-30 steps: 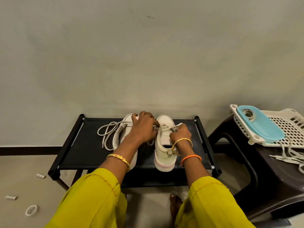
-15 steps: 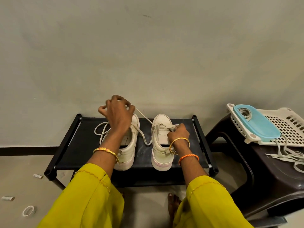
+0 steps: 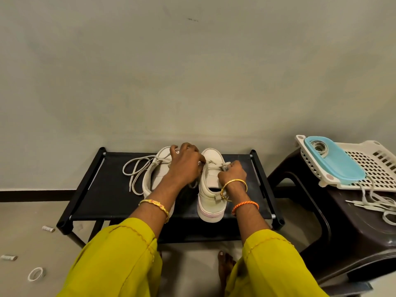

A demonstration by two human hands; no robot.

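Here the work is lacing the shoe [image 3: 211, 190], which stands toe to the wall on the right half of the black rack [image 3: 102, 189], its heel close to the front edge. Its lace [image 3: 215, 164] runs across the upper eyelets between the two hands.

The step in hand looks like drawing the lace through a pair of eyelets and taking up the slack. The next move probably calls for feeding one tip into the following eyelet while the opposite side stays taut, so the crossing does not loosen.

The left hand [image 3: 185, 166] reaches over from the left, wrist raised and knuckles up, with thumb and forefinger curled in and seemingly pinching the lace at the shoe's left eyelet row; the very tips are hidden. The right hand [image 3: 233, 174] sits low at the shoe's right side, fingers clenched round the lace end.

Just beside, partly under the left hand, the other shoe [image 3: 157, 175] trails a loose lace [image 3: 137, 170] toward the rack's back left corner. To the right a dark stool [image 3: 342, 232] carries a white basket [image 3: 377, 168], a blue lid [image 3: 338, 163] and spare laces [image 3: 375, 202]. A tape ring [image 3: 36, 274] lies on the floor at left.
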